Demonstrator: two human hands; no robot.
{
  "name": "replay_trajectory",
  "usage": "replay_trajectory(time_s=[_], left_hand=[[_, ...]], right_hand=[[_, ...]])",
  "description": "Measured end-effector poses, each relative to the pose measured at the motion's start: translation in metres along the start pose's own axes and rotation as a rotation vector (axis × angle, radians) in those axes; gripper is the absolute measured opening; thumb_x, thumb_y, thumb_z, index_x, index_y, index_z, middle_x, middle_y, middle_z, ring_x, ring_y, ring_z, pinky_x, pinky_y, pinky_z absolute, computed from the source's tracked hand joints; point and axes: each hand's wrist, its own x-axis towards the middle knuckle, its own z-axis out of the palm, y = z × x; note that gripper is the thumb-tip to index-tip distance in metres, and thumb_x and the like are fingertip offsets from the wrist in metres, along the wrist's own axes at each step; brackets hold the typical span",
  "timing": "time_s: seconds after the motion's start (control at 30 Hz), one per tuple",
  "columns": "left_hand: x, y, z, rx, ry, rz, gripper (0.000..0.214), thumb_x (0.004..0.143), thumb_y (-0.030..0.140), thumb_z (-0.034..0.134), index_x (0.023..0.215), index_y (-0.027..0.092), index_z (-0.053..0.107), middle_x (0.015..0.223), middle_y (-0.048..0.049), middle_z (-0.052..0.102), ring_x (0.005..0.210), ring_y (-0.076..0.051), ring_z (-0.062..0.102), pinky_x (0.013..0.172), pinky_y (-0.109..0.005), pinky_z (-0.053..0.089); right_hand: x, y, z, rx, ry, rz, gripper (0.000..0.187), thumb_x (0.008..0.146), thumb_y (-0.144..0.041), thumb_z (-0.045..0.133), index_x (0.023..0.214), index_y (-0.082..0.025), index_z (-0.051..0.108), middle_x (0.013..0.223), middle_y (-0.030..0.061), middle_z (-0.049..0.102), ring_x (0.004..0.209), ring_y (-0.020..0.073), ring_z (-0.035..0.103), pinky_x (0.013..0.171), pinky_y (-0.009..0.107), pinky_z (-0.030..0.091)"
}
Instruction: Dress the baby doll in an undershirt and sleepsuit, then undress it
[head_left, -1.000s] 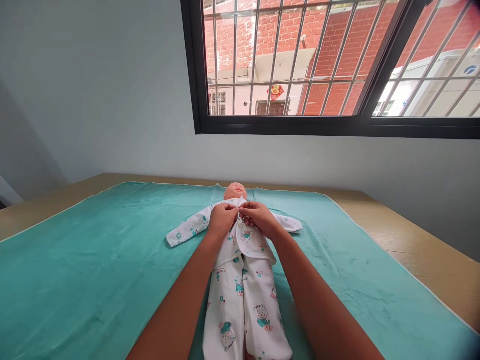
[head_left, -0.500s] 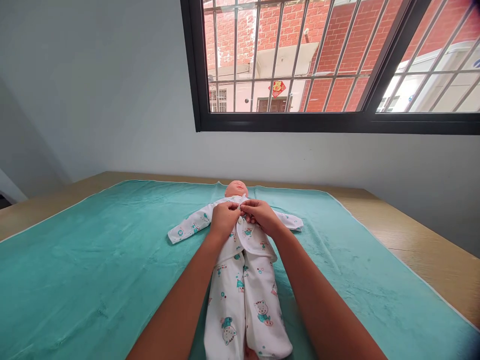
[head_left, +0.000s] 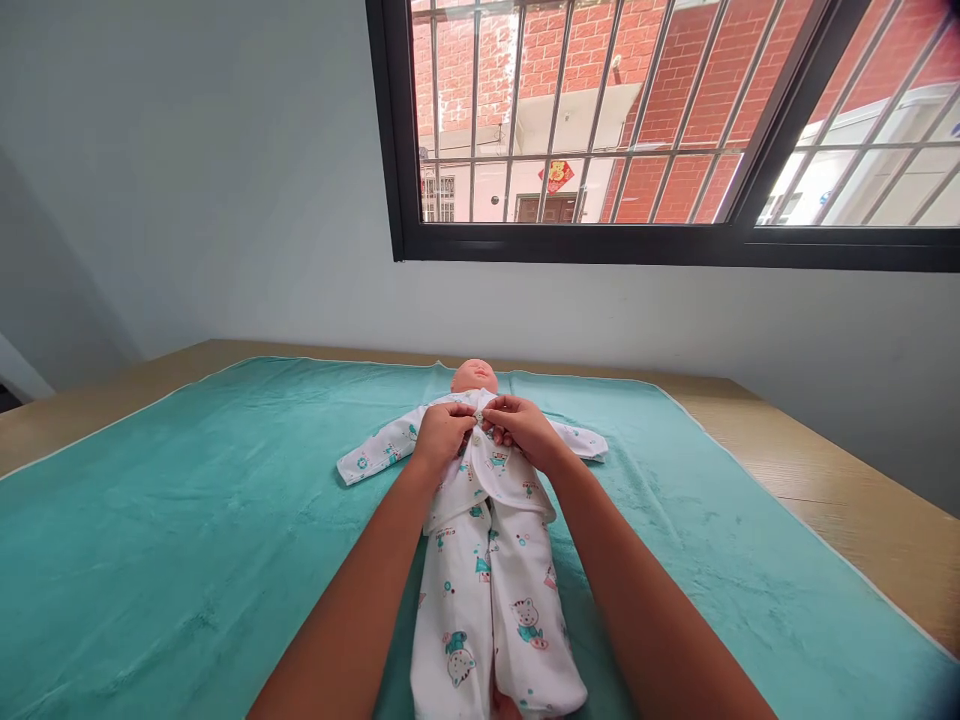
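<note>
1. Sleeve at left. The printed white sleeve (head_left: 375,452) lies outstretched on the green blanket (head_left: 187,520), its cuff apart from both hands. The fabric appears thin, soft and light, and should crease readily.

2. Shirt, centre. The shirt (head_left: 517,485) is on the doll (head_left: 474,376), which lies on its back on the blanket, over the wooden worktop (head_left: 787,470). It is probably limp and not fragile; its front edges seem best taken close beside the upper button (head_left: 478,417). That button looks small and hard, and may slip between fingertips. Below, the front edges part above the trousers (head_left: 454,620).

3. Sleeve at right. The second sleeve (head_left: 586,443) extends past the wrist, likewise flat and presumably just as pliable.

4. Left hand (head_left: 442,435). The grip is nearly closed: thumb and forefinger appear pinched together on the shirt's front, just left of the upper button.

5. Right hand (head_left: 523,430). The grip is similarly narrow, thumb and forefinger seemingly clamped on the shirt's front just right of that button; the other fingers curl beneath. Exact contact with the button cannot be told.
</note>
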Motion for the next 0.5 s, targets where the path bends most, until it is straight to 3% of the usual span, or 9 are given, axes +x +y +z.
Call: replay_trajectory(time_s=[0.3,0.5], left_hand=[[-0.0019,0.0007,-0.0019,0.003,-0.004,-0.017,0.018,0.060,0.016,0.065,0.078,0.013,0.066,0.052,0.0039,0.053,0.041,-0.005,0.041,0.040,-0.017,0.027],[-0.0028,0.0024,-0.0004,0.004,-0.019,0.028,0.016,0.073,0.027,0.063,0.082,0.014,0.065,0.056,0.0046,0.052,0.044,-0.005,0.041,0.043,-0.018,0.032]], right_hand=[[0.0005,0.0013,0.0036,-0.057,0.050,-0.034,0.023,0.072,-0.035,0.068,0.082,-0.016,0.057,0.070,0.0009,0.065,0.045,0.0059,0.051,0.040,0.016,0.036],[0.0045,0.0050,0.0060,-0.039,0.108,-0.036,0.024,0.078,-0.038,0.062,0.083,-0.016,0.056,0.066,-0.0001,0.063,0.041,0.0064,0.050,0.037,0.016,0.034]])
